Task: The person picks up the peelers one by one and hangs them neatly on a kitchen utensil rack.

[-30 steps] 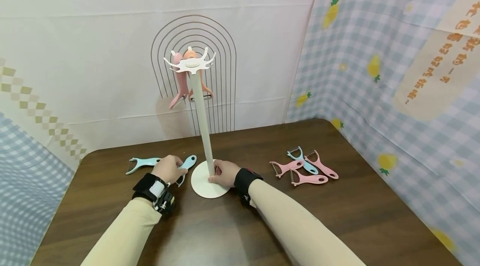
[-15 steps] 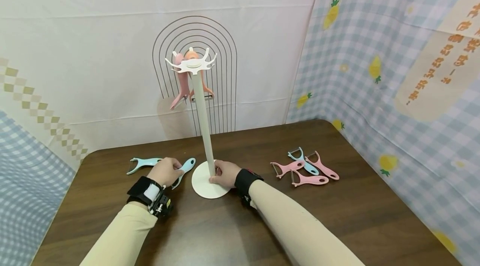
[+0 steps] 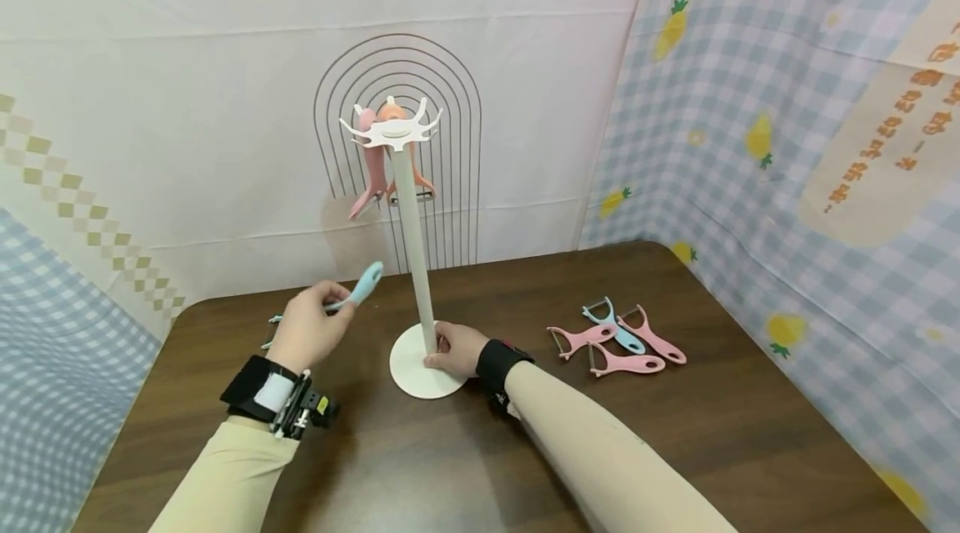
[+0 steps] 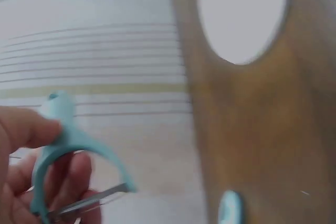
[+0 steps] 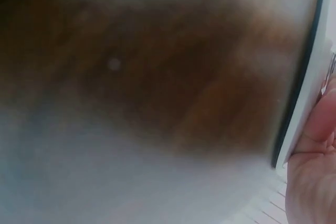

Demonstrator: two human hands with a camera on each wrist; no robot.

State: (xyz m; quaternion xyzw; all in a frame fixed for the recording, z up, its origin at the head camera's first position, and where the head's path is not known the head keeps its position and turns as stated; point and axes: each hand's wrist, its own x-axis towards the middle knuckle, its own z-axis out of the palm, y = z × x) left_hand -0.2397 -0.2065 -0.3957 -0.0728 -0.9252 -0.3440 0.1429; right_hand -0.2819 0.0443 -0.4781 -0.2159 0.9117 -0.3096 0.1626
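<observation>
Over toward the left side of the dark wood table (image 3: 465, 466), the left hand (image 3: 303, 331) has a light-blue Y-peeler (image 3: 366, 283) up off the surface, thumb and fingers pinching it around the neck, with the handle pointing at the pole and the blade end down by the palm. Right by the middle, the right hand (image 3: 459, 349) has its thumb and fingers gripping the white stand (image 3: 412, 241) low down, where the pole meets the round base.

Up top, a pink peeler (image 3: 375, 170) and an orange peeler (image 3: 392, 111) hang off the back hooks, partly covered by the hook ring and pole from this angle. A second blue peeler (image 4: 231, 209) lies on the table by the left hand, which blocks most of it in the head view.

Off to the right there's a loose pile: three pink peelers (image 3: 630, 364) and one more blue one (image 3: 617, 329), some overlapping. The stand and right forearm sit between that pile and the left hand, so the pole's kinda the main obstacle. Behind it all hangs a pale cloth (image 3: 225, 141) with arch lines, plus a blue checked cloth (image 3: 720, 183) with pineapples on the right. Right wrist view's mostly blur, fwiw.
</observation>
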